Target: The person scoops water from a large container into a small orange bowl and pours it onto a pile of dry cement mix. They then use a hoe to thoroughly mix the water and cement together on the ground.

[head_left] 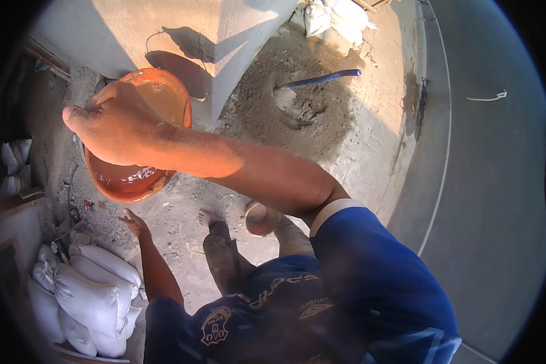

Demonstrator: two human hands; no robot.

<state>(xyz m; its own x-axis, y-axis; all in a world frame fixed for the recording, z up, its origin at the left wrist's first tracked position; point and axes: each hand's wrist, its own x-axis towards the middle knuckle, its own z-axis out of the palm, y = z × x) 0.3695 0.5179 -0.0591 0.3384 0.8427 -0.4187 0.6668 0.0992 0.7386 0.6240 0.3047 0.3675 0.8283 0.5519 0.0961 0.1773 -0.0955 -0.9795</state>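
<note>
My right hand (118,124) reaches across to the left with its fingers curled closed. It is over an orange tub (185,100) of cloudy water, hiding the tub's middle. The underside of the fist is out of sight, so what it grips cannot be made out. Lower down, my left hand (136,223) is held just below the tub's near rim, fingers apart and holding nothing. By my feet is a small reddish-brown bowl (259,219).
A heap of wet grey mortar (255,91) spreads beside the wall (236,36), and a blue-handled tool (327,77) is stuck in it. Full white sacks (91,285) are stacked at lower left. More white sacks (340,18) sit at the far end. A paved road (491,158) runs along the right.
</note>
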